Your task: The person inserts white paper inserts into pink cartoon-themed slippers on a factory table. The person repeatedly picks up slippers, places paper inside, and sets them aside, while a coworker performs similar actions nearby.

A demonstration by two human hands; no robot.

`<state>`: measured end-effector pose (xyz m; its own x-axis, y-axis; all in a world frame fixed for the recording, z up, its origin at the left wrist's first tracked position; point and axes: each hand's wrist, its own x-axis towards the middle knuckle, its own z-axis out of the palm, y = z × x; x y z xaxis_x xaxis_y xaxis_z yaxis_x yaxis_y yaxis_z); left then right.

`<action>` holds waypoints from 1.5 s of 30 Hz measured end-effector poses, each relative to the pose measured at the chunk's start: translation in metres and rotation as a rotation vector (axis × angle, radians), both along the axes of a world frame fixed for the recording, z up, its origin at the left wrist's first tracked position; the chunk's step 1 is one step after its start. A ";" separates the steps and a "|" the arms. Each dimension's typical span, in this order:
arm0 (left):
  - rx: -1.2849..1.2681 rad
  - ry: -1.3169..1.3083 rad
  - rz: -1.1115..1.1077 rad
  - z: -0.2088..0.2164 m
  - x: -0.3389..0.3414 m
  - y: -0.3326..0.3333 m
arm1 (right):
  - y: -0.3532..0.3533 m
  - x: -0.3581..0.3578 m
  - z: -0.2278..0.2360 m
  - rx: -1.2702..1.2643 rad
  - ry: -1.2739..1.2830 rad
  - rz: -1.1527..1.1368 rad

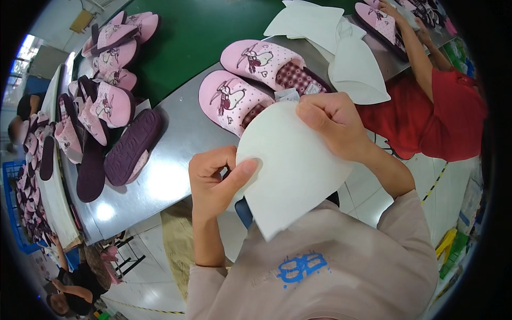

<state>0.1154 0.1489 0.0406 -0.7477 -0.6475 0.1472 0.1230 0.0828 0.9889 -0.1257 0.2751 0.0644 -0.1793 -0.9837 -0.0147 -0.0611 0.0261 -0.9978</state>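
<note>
Both hands, left hand (213,178) and right hand (330,125), were clamped on a white paper sheet (293,170). The pink slipper pair (250,85) on the steel table (170,160) appeared not yet wrapped; wrapping looked barely begun.

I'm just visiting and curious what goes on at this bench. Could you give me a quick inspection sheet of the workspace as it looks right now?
Surface: grey metal table, shiny, with a green area beyond it.
Job's things: white paper sheet, curved, held up in front of the chest; pair of pink slippers lying side by side on the table just beyond it.
Clutter: heap of pink slippers with purple soles at the left; stack of white sheets at the far right.
Grips: left hand pinches the sheet's left edge; right hand grips its top edge.
Cables: nothing seen.
Surroundings: person in red working at the right; white tiled floor; another person at lower left.
</note>
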 end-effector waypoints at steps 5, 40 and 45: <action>-0.140 0.080 0.413 -0.006 0.009 0.007 | 0.012 0.010 -0.004 0.106 -0.079 0.039; 0.080 0.169 0.382 -0.017 -0.015 0.064 | 0.040 0.114 -0.078 -0.499 0.255 0.009; -0.189 -0.154 0.376 -0.016 -0.006 0.061 | 0.054 0.127 -0.089 -0.323 -0.223 0.256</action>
